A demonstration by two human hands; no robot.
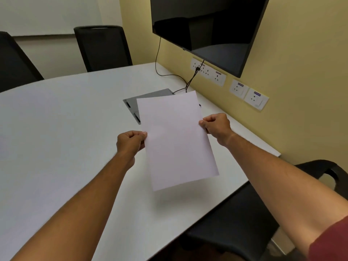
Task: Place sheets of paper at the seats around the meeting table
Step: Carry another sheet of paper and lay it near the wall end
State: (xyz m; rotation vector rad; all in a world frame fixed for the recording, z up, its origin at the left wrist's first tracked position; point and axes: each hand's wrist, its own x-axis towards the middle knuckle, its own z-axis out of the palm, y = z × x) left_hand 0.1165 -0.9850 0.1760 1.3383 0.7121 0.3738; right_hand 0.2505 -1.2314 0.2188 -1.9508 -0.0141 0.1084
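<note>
A white sheet of paper (177, 140) is held above a white table (66, 129). The left hand (130, 142) pinches its edge at nine o'clock; the right hand (216, 127) pinches the opposite edge at three o'clock. A grey panel (143, 98) lies behind the sheet at twelve o'clock, and a black chair (235, 223) stands at five o'clock.

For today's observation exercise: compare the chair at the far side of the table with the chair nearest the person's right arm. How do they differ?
The far chair shows its tall backrest, upright behind the table; the near chair shows mainly its seat, and its backrest is out of view. The far chair stands beyond the table's far edge; the near chair's seat sits partly tucked under the near edge. An armrest shows on the near chair, none on the far chair. Both are black.
</note>
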